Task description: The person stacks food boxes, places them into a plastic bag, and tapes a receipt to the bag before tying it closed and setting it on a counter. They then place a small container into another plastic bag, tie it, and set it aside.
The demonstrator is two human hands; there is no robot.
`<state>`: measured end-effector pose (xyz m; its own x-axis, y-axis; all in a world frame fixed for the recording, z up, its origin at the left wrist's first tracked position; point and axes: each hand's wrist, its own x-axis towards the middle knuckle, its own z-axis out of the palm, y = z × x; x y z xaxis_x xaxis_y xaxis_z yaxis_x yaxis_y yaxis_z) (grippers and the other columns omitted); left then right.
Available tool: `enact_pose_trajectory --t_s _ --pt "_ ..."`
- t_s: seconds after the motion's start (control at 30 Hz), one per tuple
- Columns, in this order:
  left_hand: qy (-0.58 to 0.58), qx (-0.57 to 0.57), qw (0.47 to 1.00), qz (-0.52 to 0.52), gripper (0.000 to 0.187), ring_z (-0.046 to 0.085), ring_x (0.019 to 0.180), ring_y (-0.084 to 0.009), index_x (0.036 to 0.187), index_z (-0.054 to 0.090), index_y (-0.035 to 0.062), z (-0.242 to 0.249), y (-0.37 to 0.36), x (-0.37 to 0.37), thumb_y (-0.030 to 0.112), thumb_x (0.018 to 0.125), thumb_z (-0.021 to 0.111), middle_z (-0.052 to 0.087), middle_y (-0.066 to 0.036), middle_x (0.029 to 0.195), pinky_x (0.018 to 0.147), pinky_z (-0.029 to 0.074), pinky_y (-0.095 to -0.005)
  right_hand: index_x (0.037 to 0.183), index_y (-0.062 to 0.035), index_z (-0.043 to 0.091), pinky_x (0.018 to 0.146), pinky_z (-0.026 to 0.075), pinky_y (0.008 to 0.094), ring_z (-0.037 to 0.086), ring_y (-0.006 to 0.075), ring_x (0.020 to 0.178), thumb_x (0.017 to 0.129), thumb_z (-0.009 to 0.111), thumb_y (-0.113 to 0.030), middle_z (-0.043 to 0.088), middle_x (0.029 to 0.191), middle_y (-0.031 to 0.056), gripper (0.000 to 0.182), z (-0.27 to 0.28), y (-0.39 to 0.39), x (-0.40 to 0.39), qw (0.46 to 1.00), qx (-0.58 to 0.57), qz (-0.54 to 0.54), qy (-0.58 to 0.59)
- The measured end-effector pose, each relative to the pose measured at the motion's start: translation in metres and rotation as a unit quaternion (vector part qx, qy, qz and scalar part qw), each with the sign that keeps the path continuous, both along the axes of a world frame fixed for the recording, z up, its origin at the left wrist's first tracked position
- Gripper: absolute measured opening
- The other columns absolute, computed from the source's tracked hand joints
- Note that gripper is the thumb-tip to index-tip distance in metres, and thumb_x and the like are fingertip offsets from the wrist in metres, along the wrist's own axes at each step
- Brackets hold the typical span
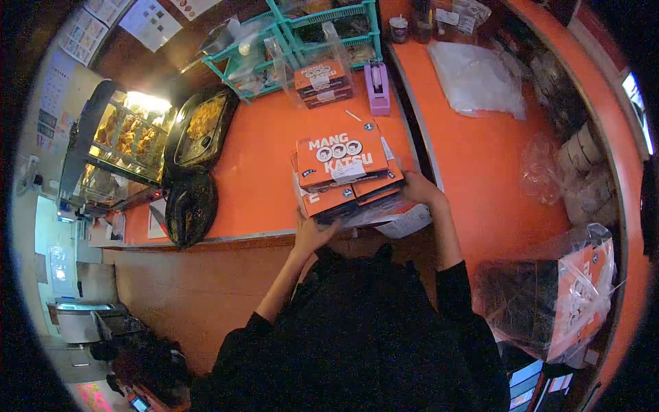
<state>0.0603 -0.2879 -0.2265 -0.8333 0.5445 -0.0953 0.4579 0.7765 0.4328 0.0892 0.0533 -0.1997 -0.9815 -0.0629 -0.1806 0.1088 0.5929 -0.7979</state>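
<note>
Orange counter [257, 165], brown floor [206, 295], pale wall [84, 84], bright light [147, 103] in glass case [123, 141].

Your orange worktop [261, 172] bears stacked orange boxes [343, 156] at its near edge, in front of you; a purple tape dispenser [377, 93] and teal racks [377, 38] toward its far edge; a black food tray [225, 114] toward its left end.

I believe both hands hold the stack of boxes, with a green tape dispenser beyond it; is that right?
Not quite: the head view shows the tape dispenser beyond the stack of boxes is purple, not green; the left hand and right hand hold the stack.
</note>
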Motion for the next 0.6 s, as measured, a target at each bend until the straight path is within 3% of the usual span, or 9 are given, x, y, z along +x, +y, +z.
enact_pose_trajectory --t_s 0.03,0.1,0.23,0.3,0.4,0.43,0.47,0.6 --pt "0.0 -0.001 1.0 0.0 0.055 0.037 0.12 -0.0526 0.126 0.05 0.0058 0.007 0.002 0.001 0.035 0.081 0.065 0.056 -0.023 0.122 0.106 0.023 -0.0579 0.119 0.0012 0.057 0.091 0.046 0.0356 0.062 0.0288 0.105 0.073 0.061 -0.009 0.063 0.112 0.0221 0.047 0.01 -0.007 0.004 1.0 -0.001 0.0 0.0" --pt "0.039 0.069 0.997 -0.014 0.054 0.039 0.119 -0.0501 0.123 0.054 0.0045 0.012 0.005 0.003 0.038 0.082 0.065 0.059 -0.021 0.118 0.104 0.027 -0.0559 0.113 0.0023 0.059 0.089 0.047 0.0403 0.061 0.0367 0.104 0.073 0.057 -0.008 0.062 0.108 0.0269 0.041 0.027 -0.017 0.013 0.995 0.081 -0.045 0.037" --pt "0.103 0.15 0.983 -0.02 0.049 0.042 0.118 -0.0446 0.107 0.063 0.0004 0.003 0.002 0.0 0.042 0.082 0.066 0.061 -0.021 0.113 0.101 0.03 -0.0513 0.107 0.0054 0.06 0.087 0.047 0.045 0.058 0.0426 0.101 0.073 0.055 -0.008 0.061 0.104 0.0299 0.036 0.014 -0.018 0.013 0.998 0.06 -0.032 0.007" --pt "-0.003 0.103 0.994 0.04 0.048 0.043 0.117 -0.0429 0.085 0.067 -0.0022 0.008 0.0 0.001 0.046 0.082 0.066 0.063 -0.021 0.109 0.098 0.034 -0.0476 0.103 0.0062 0.061 0.086 0.047 0.0471 0.059 0.0435 0.098 0.073 0.054 -0.009 0.062 0.099 0.0301 0.034 0.013 -0.021 0.014 0.991 0.091 -0.048 0.081" --pt "-0.094 0.069 0.99 0.085 0.059 0.05 0.107 -0.0402 0.054 0.062 -0.0044 0.025 0.002 0.001 0.047 0.082 0.065 0.065 -0.022 0.09 0.092 0.039 -0.0439 0.104 0.0067 0.06 0.085 0.048 0.048 0.059 0.0437 0.096 0.073 0.054 -0.009 0.062 0.096 0.0303 0.035 0.019 -0.022 0.017 0.993 0.092 -0.054 0.047" --pt "-0.093 0.071 0.99 0.084 0.059 0.05 0.107 -0.0402 0.054 0.062 -0.0044 0.01 -0.003 -0.003 0.047 0.082 0.065 0.065 -0.022 0.09 0.092 0.039 -0.0439 0.104 0.0067 0.06 0.085 0.048 0.048 0.059 0.0437 0.096 0.073 0.054 -0.009 0.062 0.096 0.0303 0.035 0.01 -0.022 0.017 0.993 0.094 -0.054 0.048" --pt "-0.068 0.073 0.992 0.076 0.06 0.054 0.096 -0.0406 0.052 0.061 -0.0047 -0.011 -0.009 -0.011 0.047 0.081 0.066 0.064 -0.022 0.08 0.088 0.041 -0.0433 0.105 0.007 0.06 0.085 0.047 0.0482 0.06 0.0435 0.096 0.073 0.054 -0.008 0.062 0.096 0.0304 0.036 -0.001 -0.022 0.015 0.991 0.106 -0.06 0.061" --pt "-0.08 0.027 0.993 0.085 0.061 0.056 0.064 -0.0401 0.046 0.055 -0.0045 0.001 -0.006 -0.01 0.042 0.084 0.067 0.058 -0.019 0.057 0.08 0.046 -0.0443 0.109 0.0075 0.058 0.084 0.048 0.0485 0.06 0.044 0.095 0.073 0.054 -0.007 0.062 0.094 0.0305 0.038 0.015 -0.029 0.022 0.986 0.103 -0.08 0.104"
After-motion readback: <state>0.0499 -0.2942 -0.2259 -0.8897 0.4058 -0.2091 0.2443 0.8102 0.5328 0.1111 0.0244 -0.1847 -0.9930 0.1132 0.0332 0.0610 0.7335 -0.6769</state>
